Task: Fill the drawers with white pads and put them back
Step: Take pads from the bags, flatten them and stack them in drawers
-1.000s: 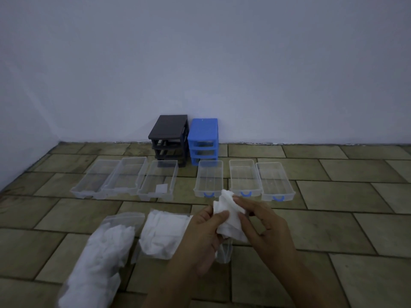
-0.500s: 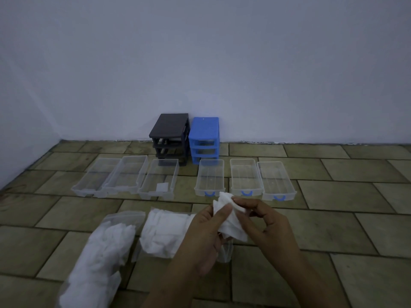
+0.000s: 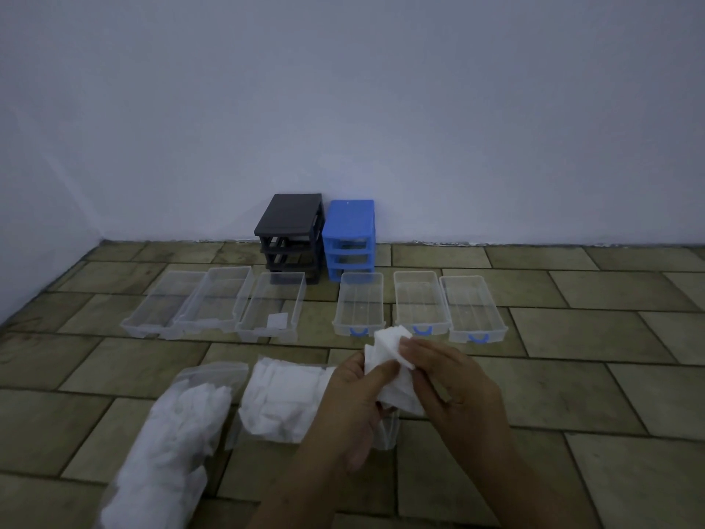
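Note:
Both hands hold a small stack of white pads (image 3: 389,360) just above the floor. My left hand (image 3: 351,406) grips it from the left with thumb on top; my right hand (image 3: 450,383) pinches its upper right edge. Several clear drawers lie in a row beyond: three plain ones at the left, the nearest (image 3: 272,307) with one white pad (image 3: 277,321) in it, and three with blue handles, the closest (image 3: 359,303) straight ahead. The black frame (image 3: 290,232) and the blue frame (image 3: 349,238) stand without drawers against the wall.
Two clear plastic bags of white pads lie on the tiled floor (image 3: 572,383) to my left, one long bag (image 3: 171,444) and one shorter open bag (image 3: 282,399). The white wall (image 3: 343,108) closes the back and left side.
My right hand's fingers have shifted slightly up along the pad stack, and the stack has fanned a little at its top. The drawers and bags stay where they were.

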